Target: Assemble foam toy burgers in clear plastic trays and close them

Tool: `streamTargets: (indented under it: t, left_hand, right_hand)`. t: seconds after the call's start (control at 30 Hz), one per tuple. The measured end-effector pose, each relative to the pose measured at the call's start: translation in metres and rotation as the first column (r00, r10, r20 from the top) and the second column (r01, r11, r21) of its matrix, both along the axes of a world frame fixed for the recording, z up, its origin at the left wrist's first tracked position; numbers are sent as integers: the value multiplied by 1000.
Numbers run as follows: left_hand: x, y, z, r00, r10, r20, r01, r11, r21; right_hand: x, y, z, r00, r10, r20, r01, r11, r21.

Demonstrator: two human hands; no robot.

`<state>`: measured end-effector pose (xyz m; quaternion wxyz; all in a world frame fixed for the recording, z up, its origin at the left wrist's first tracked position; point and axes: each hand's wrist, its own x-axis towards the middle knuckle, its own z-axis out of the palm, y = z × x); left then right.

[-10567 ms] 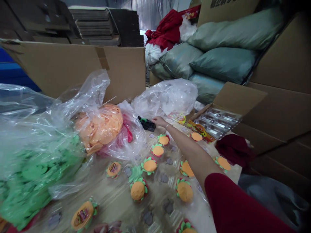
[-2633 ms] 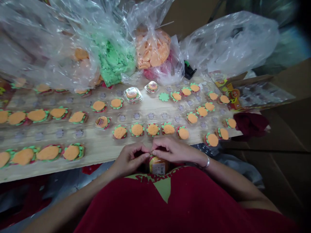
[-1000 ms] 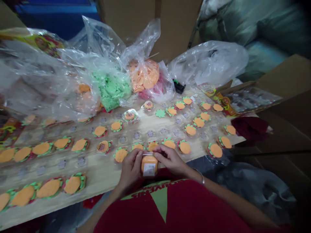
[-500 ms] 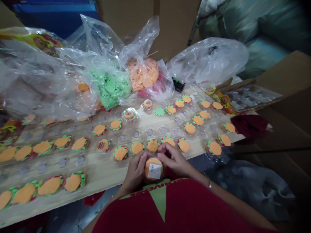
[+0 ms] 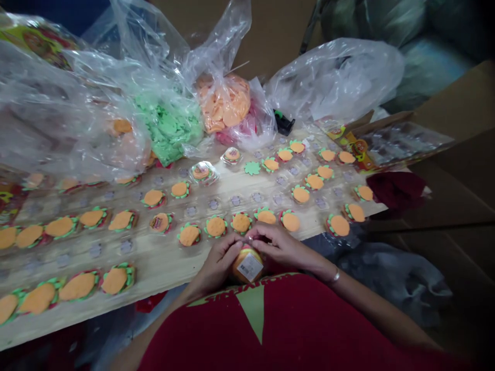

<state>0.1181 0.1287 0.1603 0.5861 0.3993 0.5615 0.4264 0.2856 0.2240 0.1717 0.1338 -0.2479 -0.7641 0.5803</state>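
Observation:
Both my hands are closed round one small orange burger-shaped toy (image 5: 248,264) with a white barcode sticker, held just below the near edge of the wooden board (image 5: 162,265). My left hand (image 5: 217,260) grips its left side and my right hand (image 5: 279,243) pinches its top with the fingertips. Just beyond my fingers lies a row of orange and green toy pieces (image 5: 240,222) set out on the board.
Several more rows of toy pieces (image 5: 91,218) cover the board. Clear bags of green pieces (image 5: 167,127) and orange pieces (image 5: 225,102) stand at the back, beside a crumpled clear bag (image 5: 340,77). An open carton (image 5: 402,139) and a dark red cloth (image 5: 394,186) are at right.
The toy stays gripped in both hands; my fingertips have closed together over its top and it sits slightly tilted. The view has dipped a little toward the board.

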Motion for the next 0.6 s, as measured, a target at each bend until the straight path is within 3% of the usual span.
streamTargets:
  t: [0.23,0.43,0.5,0.6]
  left_hand:
    - [2,-5,-16,978,202,-51,-200,979,39]
    - [-1,13,-3,916,388,96,-383,921,-67]
    - [-10,20,6,908,363,209,-359,932,-61]
    - [-24,28,14,899,206,387,-253,965,72]
  right_hand:
    - [-6,-12,-16,969,-245,-39,228,941,-250]
    - [-14,2,-19,959,-283,-24,265,922,-283]
    - [-20,12,-19,943,-327,-64,272,868,-416]
    - [-31,21,-22,910,-398,-116,244,740,-627]
